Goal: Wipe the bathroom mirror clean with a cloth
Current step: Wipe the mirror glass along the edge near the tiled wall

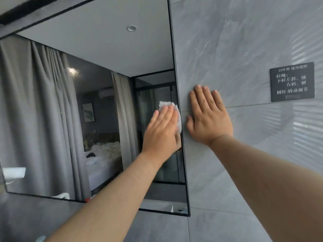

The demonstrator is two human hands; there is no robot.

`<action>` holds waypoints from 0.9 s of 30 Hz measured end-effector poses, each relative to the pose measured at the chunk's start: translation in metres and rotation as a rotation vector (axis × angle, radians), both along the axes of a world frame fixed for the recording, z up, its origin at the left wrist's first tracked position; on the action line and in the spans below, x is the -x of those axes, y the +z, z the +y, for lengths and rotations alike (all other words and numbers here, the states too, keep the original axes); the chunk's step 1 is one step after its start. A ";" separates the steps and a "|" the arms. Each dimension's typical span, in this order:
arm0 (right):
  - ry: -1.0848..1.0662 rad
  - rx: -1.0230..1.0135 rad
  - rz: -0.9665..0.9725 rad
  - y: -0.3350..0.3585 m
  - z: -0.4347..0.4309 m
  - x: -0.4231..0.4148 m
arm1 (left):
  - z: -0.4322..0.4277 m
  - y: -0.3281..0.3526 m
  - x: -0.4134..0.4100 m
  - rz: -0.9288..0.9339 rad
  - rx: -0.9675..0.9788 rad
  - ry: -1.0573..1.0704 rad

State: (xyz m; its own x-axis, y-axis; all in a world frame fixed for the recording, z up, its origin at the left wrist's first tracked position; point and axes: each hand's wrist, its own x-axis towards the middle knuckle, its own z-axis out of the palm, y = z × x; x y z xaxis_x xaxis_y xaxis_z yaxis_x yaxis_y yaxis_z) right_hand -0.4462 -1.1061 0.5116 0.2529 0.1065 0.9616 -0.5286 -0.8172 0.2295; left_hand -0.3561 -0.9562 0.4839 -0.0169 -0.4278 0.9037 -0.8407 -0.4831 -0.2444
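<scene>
Left hand (161, 130) flat on the mirror (87, 95), fingers straight and close together, pressing the cloth (167, 104) against the glass. Cloth white and crumpled, trapped under the fingers and palm, poking out beyond the fingertips at the top and bulging past the hand on the right side. Sits hard up against the mirror's right edge, about mid-height, just inside the thin black frame (176, 88). No curl in those fingers, no pinch — just a flat push through the cloth. Right hand (208, 117) planted on the wall (236, 41) just beside the frame, fingers straight and slightly spread, thumb out low on the left, palm down on the grey marbled tile. Holding nothing, not touching the cloth, the frame running between the two hands. Both forearms bare, reaching up from the bottom of the view. Off to the right on the wall, well apart from the right hand, a dark sign (292, 82) with white Chinese lettering. In the reflection: grey curtains, a bed with white sheets, a ceiling downlight, a black-framed glass partition. Along the mirror's lower edge, a few small things reflected, too small to make out.
</scene>
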 end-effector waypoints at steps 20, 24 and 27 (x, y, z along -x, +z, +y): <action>0.009 -0.009 0.027 0.000 0.000 0.006 | 0.004 -0.244 -0.006 0.107 -0.108 -0.072; 0.023 -0.010 0.019 0.000 0.002 0.005 | 0.012 -0.251 0.001 0.166 -0.141 -0.082; 0.025 -0.008 0.023 0.000 0.002 0.005 | 0.018 -0.220 -0.003 0.130 -0.105 -0.118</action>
